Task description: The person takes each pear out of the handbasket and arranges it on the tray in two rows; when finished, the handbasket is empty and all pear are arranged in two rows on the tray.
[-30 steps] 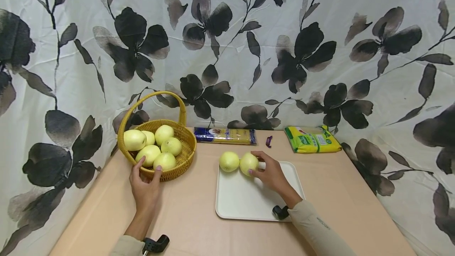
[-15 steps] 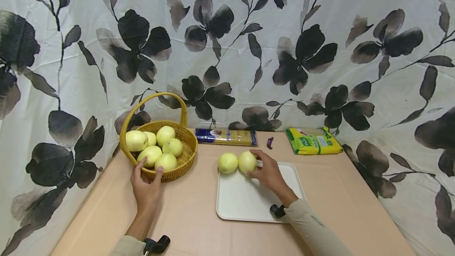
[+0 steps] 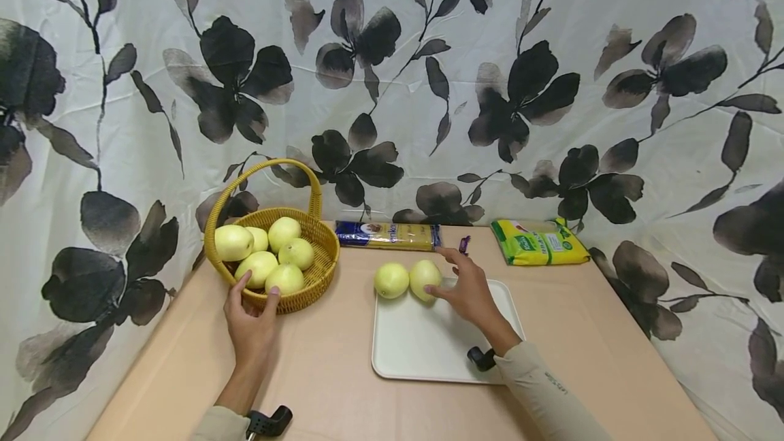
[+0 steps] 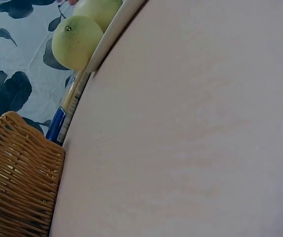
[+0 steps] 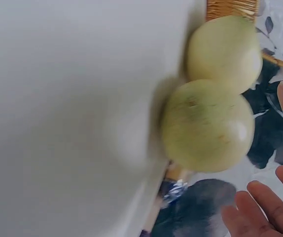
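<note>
Two round yellow-green fruits sit side by side near the back left of a white tray [image 3: 429,352]: a left fruit [image 3: 390,280] and a right fruit [image 3: 424,280]. My right hand [image 3: 470,291] is beside the right fruit, thumb and fingers spread apart. In the right wrist view its fingers [image 5: 265,207] show away from that fruit [image 5: 208,126]. On the left, a yellow wicker basket [image 3: 318,284] with a tall handle holds several similar fruits [image 3: 257,268]. My left hand [image 3: 251,325] grips its front rim, thumb and a fingertip over the edge.
Behind the tray lie a blue and gold long packet [image 3: 388,235], a small purple wrapped sweet [image 3: 463,245] and a green and yellow packet [image 3: 539,241]. A floral curtain [image 3: 429,87] hangs along the table's [image 3: 324,373] back and sides.
My right hand has let go of the right fruit: its fingers have spread and drawn away to the right. Both fruits stay on the tray. The left hand has stayed at the basket.
</note>
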